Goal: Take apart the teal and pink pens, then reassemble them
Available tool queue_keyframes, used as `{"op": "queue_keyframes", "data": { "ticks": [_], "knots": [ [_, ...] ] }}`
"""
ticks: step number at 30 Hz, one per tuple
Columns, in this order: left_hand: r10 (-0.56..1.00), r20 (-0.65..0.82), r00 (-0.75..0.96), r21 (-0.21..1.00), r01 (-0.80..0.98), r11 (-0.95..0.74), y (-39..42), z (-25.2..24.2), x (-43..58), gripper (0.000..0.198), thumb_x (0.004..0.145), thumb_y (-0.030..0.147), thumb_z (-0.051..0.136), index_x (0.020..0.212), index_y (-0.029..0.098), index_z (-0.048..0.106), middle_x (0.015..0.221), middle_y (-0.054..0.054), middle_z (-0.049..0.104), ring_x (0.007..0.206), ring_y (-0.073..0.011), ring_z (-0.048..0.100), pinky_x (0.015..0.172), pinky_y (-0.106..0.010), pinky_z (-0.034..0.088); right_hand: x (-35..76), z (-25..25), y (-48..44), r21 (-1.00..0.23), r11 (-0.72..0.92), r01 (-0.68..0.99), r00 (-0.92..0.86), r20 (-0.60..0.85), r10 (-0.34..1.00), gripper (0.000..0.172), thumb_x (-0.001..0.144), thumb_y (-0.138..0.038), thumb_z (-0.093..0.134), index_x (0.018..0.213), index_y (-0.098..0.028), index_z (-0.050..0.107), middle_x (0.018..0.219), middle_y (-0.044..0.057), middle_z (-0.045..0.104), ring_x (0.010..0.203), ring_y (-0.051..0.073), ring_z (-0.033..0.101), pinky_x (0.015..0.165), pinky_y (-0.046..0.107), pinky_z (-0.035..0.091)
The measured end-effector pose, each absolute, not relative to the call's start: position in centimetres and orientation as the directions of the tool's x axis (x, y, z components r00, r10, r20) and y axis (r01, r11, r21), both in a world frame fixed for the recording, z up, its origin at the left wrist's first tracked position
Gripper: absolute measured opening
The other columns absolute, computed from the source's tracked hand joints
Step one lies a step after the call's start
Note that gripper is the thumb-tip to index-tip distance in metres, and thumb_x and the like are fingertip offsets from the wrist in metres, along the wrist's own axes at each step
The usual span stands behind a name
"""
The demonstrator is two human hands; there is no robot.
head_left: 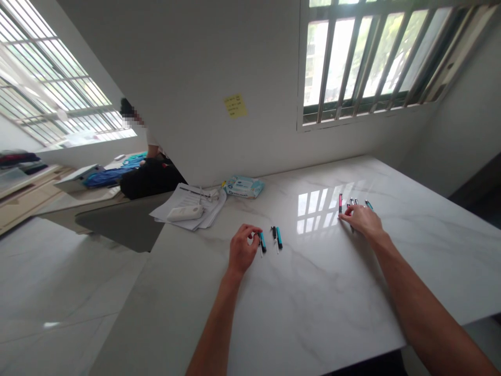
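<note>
Two teal pens [278,237] lie side by side near the middle of the marble table [313,292]. The left hand [241,249] curls its fingertips onto the nearer one; whether it grips cannot be told. The right hand [362,219] rests flat, fingers spread, on a row of pens [340,202] farther right. Papers [188,194] and a tissue pack [244,186] lie behind.

1. A glossy white marbled surface [313,292] mirrors the window.
2. Two teal pens [278,237] lie side by side near its middle.
3. A pink pen [340,202] lies further right among others.
4. Papers [178,201] and a wipes packet [243,186] sit at the far left corner.
</note>
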State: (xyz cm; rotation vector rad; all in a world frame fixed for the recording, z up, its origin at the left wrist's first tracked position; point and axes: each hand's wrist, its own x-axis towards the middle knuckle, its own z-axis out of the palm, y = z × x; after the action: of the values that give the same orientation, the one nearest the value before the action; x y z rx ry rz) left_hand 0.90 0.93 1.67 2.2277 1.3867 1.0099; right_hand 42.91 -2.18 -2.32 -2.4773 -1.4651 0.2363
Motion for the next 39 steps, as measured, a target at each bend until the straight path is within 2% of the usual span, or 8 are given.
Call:
{"op": "queue_keyframes", "data": {
  "ticks": [8,12,16,18,21,28,32,39],
  "knots": [
    [0.882,0.387,0.269,0.605,0.648,-0.463,0.8,2.0,0.8,0.025,0.089,0.014,0.053,0.095,0.023,0.076,0.100,-0.003,0.069,0.080,-0.0157,0.062,0.080,-0.028,0.050,43.1,-3.8,-2.4,-0.293,-0.445,0.846,0.494,0.117,0.862,0.024,0.082,-0.042,0.067,0.094,-0.025,0.079,0.088,0.012,0.075,0.078,0.028,0.068,0.070,0.038,0.051],
    [0.881,0.383,0.277,0.599,0.652,-0.465,0.9,1.9,0.7,0.025,0.090,0.014,0.053,0.096,0.023,0.076,0.100,-0.003,0.069,0.081,-0.0161,0.063,0.082,-0.028,0.051,44.1,-2.9,-2.8,-0.370,-0.453,0.811,0.529,0.130,0.839,0.028,0.082,-0.042,0.066,0.100,-0.026,0.079,0.088,0.009,0.077,0.076,0.026,0.068,0.071,0.036,0.050],
    [0.834,0.377,0.404,0.485,0.681,-0.549,0.7,2.0,0.8,0.019,0.088,0.020,0.064,0.102,0.025,0.075,0.106,-0.005,0.068,0.099,-0.0222,0.063,0.094,-0.035,0.049,48.2,-2.0,-4.5,-0.459,-0.570,0.681,0.709,0.220,0.670,0.031,0.082,-0.044,0.064,0.100,-0.025,0.080,0.092,0.009,0.078,0.079,0.026,0.069,0.071,0.035,0.049],
    [0.789,0.353,0.503,0.397,0.683,-0.613,0.5,2.0,0.9,0.032,0.083,0.025,0.075,0.114,0.029,0.073,0.118,-0.006,0.067,0.114,-0.0273,0.059,0.103,-0.042,0.046,50.3,-2.3,-5.4,-0.468,-0.637,0.612,0.774,0.191,0.603,0.028,0.081,-0.042,0.066,0.098,-0.024,0.080,0.094,0.011,0.079,0.081,0.028,0.070,0.071,0.036,0.049],
    [0.747,0.315,0.585,0.330,0.670,-0.664,0.2,1.7,1.1,0.060,0.074,0.028,0.086,0.131,0.034,0.065,0.137,-0.008,0.060,0.130,-0.0322,0.051,0.112,-0.050,0.039,51.9,-3.5,-6.0,-0.466,-0.663,0.586,0.766,0.052,0.641,0.030,0.075,-0.044,0.072,0.093,-0.023,0.081,0.089,0.011,0.080,0.080,0.030,0.070,0.070,0.037,0.049],
    [0.762,0.266,0.590,0.332,0.686,-0.647,0.2,0.1,1.5,0.070,0.073,0.028,0.087,0.137,0.033,0.061,0.148,-0.008,0.053,0.140,-0.0348,0.044,0.119,-0.055,0.031,51.7,-4.9,-5.3,-0.492,-0.637,0.594,0.741,0.026,0.671,0.030,0.072,-0.040,0.075,0.097,-0.024,0.081,0.088,0.009,0.080,0.086,0.033,0.071,0.073,0.039,0.050],
    [0.766,0.293,0.572,0.324,0.694,-0.643,0.1,-0.2,2.0,0.067,0.076,0.028,0.085,0.138,0.033,0.060,0.147,-0.008,0.054,0.141,-0.0353,0.042,0.121,-0.057,0.028,51.3,-4.0,-5.5,-0.527,-0.625,0.576,0.751,0.040,0.659,0.029,0.073,-0.033,0.075,0.099,-0.020,0.081,0.087,0.015,0.078,0.084,0.033,0.071,0.073,0.041,0.050],
    [0.773,0.303,0.558,0.303,0.712,-0.633,-0.1,-0.3,2.9,0.061,0.080,0.031,0.081,0.138,0.032,0.061,0.145,-0.009,0.056,0.140,-0.0358,0.043,0.122,-0.059,0.025,47.8,-1.6,-4.5,-0.706,-0.435,0.559,0.760,0.226,0.609,0.041,0.083,-0.040,0.067,0.116,-0.018,0.078,0.097,0.013,0.079,0.093,0.030,0.073,0.091,0.042,0.054]
  ]
}}
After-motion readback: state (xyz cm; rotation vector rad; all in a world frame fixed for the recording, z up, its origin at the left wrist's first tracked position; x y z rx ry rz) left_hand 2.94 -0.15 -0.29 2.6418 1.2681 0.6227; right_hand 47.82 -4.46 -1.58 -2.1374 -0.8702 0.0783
